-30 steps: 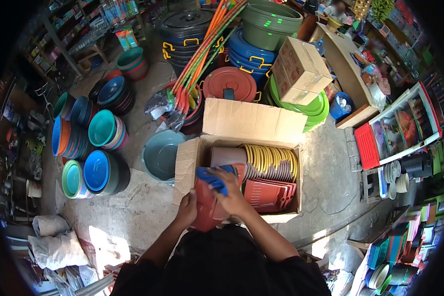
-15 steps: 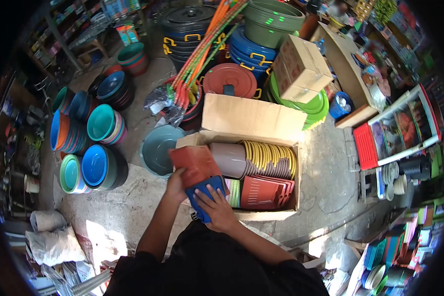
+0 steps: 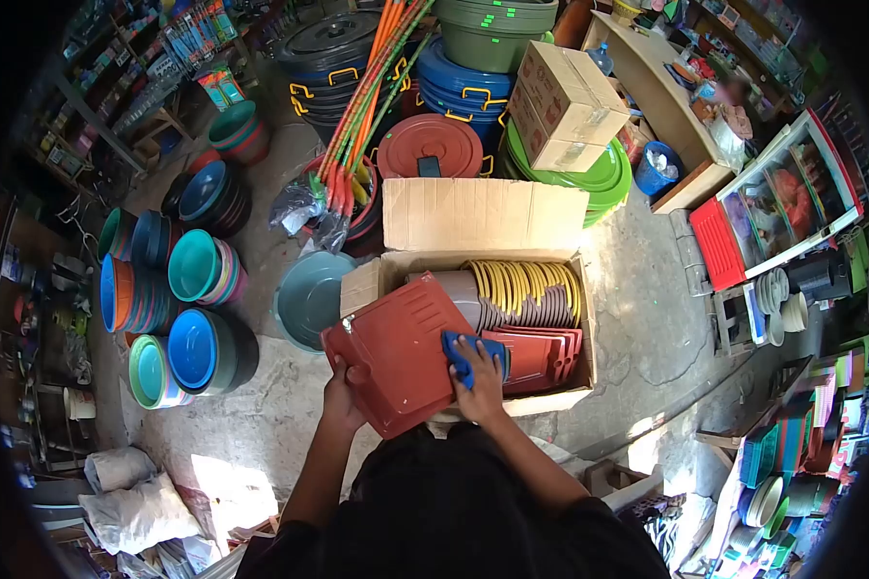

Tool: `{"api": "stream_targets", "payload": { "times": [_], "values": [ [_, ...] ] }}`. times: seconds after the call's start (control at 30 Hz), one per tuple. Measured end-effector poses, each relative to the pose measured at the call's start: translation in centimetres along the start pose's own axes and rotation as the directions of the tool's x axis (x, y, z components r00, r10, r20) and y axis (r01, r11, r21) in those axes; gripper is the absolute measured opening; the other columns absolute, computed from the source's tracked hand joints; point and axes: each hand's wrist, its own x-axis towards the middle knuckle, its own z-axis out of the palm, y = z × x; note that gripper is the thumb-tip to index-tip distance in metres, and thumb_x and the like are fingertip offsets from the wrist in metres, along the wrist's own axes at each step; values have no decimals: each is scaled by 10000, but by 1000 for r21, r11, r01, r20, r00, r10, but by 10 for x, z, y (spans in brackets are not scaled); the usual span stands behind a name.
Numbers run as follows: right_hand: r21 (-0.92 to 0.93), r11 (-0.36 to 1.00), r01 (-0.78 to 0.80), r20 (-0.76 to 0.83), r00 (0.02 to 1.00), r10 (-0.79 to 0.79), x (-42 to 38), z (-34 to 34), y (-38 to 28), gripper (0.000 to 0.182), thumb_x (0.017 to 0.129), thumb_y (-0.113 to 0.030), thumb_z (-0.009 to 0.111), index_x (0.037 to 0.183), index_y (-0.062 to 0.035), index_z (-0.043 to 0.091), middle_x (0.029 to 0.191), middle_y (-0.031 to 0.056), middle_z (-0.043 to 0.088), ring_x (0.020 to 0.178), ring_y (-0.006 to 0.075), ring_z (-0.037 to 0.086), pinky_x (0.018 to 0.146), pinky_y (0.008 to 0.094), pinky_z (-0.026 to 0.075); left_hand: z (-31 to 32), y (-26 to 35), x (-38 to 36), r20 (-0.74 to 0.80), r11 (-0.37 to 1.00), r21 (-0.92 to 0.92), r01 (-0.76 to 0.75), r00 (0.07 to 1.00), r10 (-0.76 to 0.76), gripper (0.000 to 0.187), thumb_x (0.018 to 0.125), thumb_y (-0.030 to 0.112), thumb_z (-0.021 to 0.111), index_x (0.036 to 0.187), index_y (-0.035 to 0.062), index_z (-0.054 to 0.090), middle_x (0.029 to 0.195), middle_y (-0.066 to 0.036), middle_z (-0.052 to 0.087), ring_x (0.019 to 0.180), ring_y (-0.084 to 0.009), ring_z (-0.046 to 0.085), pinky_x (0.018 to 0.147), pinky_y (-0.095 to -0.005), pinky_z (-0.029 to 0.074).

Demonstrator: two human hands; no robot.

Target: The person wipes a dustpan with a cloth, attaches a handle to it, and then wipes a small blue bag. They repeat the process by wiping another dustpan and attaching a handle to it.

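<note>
A red plastic dustpan [image 3: 396, 352] with moulded ridges is tilted in front of my body, above the near left side of an open cardboard box [image 3: 483, 214]. My left hand [image 3: 344, 394] grips its lower left edge. A bunched blue cloth [image 3: 462, 359] is in my right hand [image 3: 481, 381], pressed against the dustpan's right edge. Inside the box, similar red pieces [image 3: 541, 357] are stacked at the near right. Behind them lies a nested row of brown and yellow plastic pieces [image 3: 521, 294]. The held dustpan hides the box's near left part.
A grey-blue basin [image 3: 309, 304] stands left of the box. Stacked buckets [image 3: 193, 352] are further left. Behind the box are lidded tubs [image 3: 430, 145], a bundle of coloured poles [image 3: 367, 96] and a closed carton [image 3: 565, 106]. A glass-fronted case [image 3: 782, 207] is at right.
The dustpan has turned so its broad face shows more fully. My right hand and the cloth have moved right, to its right edge. The view has shifted slightly.
</note>
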Motion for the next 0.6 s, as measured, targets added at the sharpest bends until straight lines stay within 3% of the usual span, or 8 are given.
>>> {"api": "stream_targets", "payload": {
  "times": [0.23, 0.3, 0.33, 0.4, 0.43, 0.47, 0.53, 0.6],
  "values": [
    [229, 973, 17, -83, 997, 2, 11, -32, 14, 454, 959, -347, 499, 1358, -130, 510, 1396, 147, 500, 1321, 363, 427, 1089, 525, 289, 29, 29, -21, -7, 991, 132, -16, 1000, 17, 572, 1013, 476, 347, 1386, 42, 357, 1316, -149, 501, 1208, -296, 522, 1018, -472, 445],
    [434, 719, -543, 164, 832, 530, 20, -48, 41, 418, 984, -266, 503, 1335, -40, 510, 1215, 207, 607, 1138, 297, 576, 973, 371, 425, 29, 33, -24, 10, 980, 192, -53, 999, 53, 596, 1004, 486, 369, 1390, 32, 347, 1325, -156, 497, 1207, -304, 526, 1021, -474, 443],
    [435, 720, -540, 161, 834, 528, 18, -43, 44, 418, 984, -266, 503, 1335, -40, 510, 1215, 207, 607, 1138, 297, 576, 973, 371, 425, 29, 32, -23, 13, 980, 192, -56, 998, 54, 596, 1004, 486, 369, 1390, 32, 347, 1325, -156, 497, 1207, -304, 526, 1021, -474, 443],
    [467, 879, -99, -203, 955, 215, 6, -27, 43, 411, 984, -260, 513, 1314, -16, 517, 1177, 199, 608, 1091, 268, 583, 929, 379, 451, 25, 25, -24, -10, 983, 157, -95, 995, 97, 583, 1001, 486, 375, 1391, 54, 353, 1328, -166, 500, 1211, -314, 527, 1023, -483, 440],
    [278, 952, 131, -272, 961, -53, 1, -35, 10, 398, 986, -225, 509, 1326, -19, 506, 1211, 192, 593, 1090, 272, 583, 939, 392, 449, 22, 19, -24, -15, 983, 159, -93, 995, 96, 583, 1001, 486, 375, 1391, 54, 353, 1328, -166, 500, 1211, -314, 527, 1023, -483, 440],
    [592, 805, -42, -12, 998, 60, -9, -42, -31, 445, 963, -242, 536, 1350, -28, 489, 1306, 210, 543, 1207, 331, 531, 1038, 420, 379, 20, 12, -21, -21, 981, 163, -105, 994, 110, 593, 997, 494, 378, 1390, 50, 353, 1323, -165, 504, 1207, -312, 530, 1019, -480, 442],
    [352, 892, 284, 64, 943, -325, -23, -27, -63, 522, 943, -308, 552, 1387, -51, 458, 1436, 203, 435, 1362, 370, 375, 1128, 461, 256, 26, -2, -18, 2, 973, 184, -140, 990, 142, 626, 987, 514, 390, 1393, 39, 350, 1328, -169, 505, 1202, -310, 533, 1015, -475, 443],
    [226, 898, 377, 151, 897, -415, -23, -24, -87, 556, 930, -336, 558, 1403, -68, 443, 1478, 185, 382, 1399, 373, 301, 1142, 478, 216, 24, -13, -18, 22, 975, 184, -128, 992, 126, 637, 985, 521, 390, 1395, 35, 348, 1333, -172, 501, 1202, -312, 534, 1016, -475, 442]
  ]
}}
